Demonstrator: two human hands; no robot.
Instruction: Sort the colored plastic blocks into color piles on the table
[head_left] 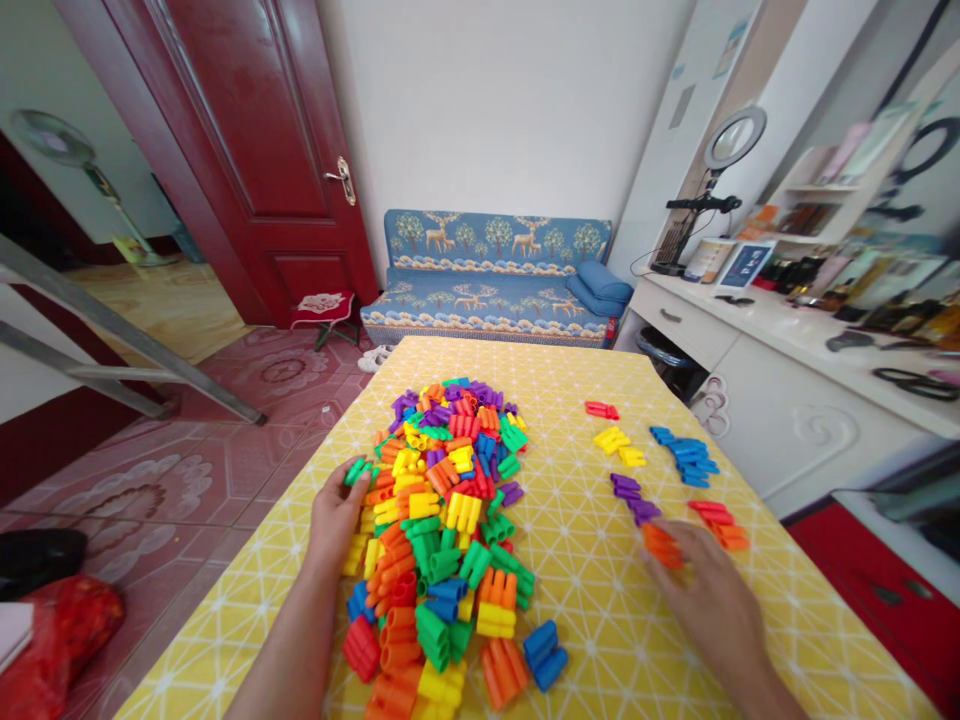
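Observation:
My left hand is at the left edge of a big heap of plastic building blocks, its fingers closed around a green block. On the right side of the table, my right hand grips an orange block between thumb and fingers. Just beyond it lie purple blocks. To its right are red and orange blocks. Farther back I see blue blocks, yellow blocks and a red block. The heap mixes red, orange, yellow, green, blue and purple pieces.
A yellow patterned cloth covers the table. Behind it stands a blue sofa, with a red stool beside the door. A white dresser holding many small items is at the right. A metal ladder leans in at left.

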